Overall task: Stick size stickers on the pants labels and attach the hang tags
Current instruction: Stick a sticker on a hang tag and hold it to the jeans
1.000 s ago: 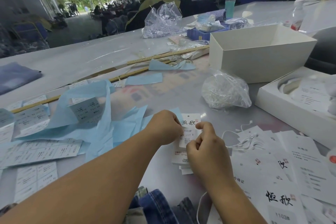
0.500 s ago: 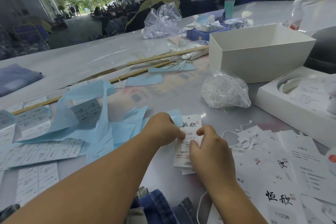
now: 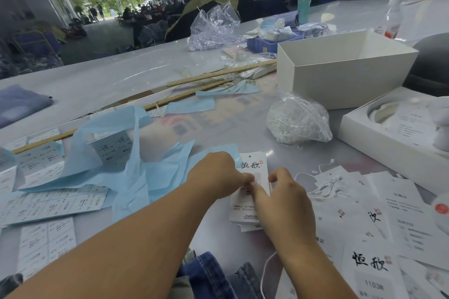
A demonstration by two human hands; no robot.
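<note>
We have the hang tag [image 3: 255, 170] lying on top of a small stack of tags [image 3: 244, 216] on the bench [image 3: 218, 126], just in front of us. Our left hand [image 3: 218, 175] pinches something small at the tag's middle, most likely a size sticker, though it is too small to tell; our right hand [image 3: 286, 199] has its fingers curled, one fingertip pressing the tag beside the left fingertips

The risk, as we judge it, is a crooked or creased sticker: the tag sits on a loose stack and could slide under the press. The sticker could also cling to a fingertip and lift off again

The blue backing paper [image 3: 136, 172] lies crumpled just to the left and might catch an exposed sticky edge. The white strings [image 3: 325, 189] near the right hand could snag, and the jeans [image 3: 209, 274] wait at the near edge
</note>
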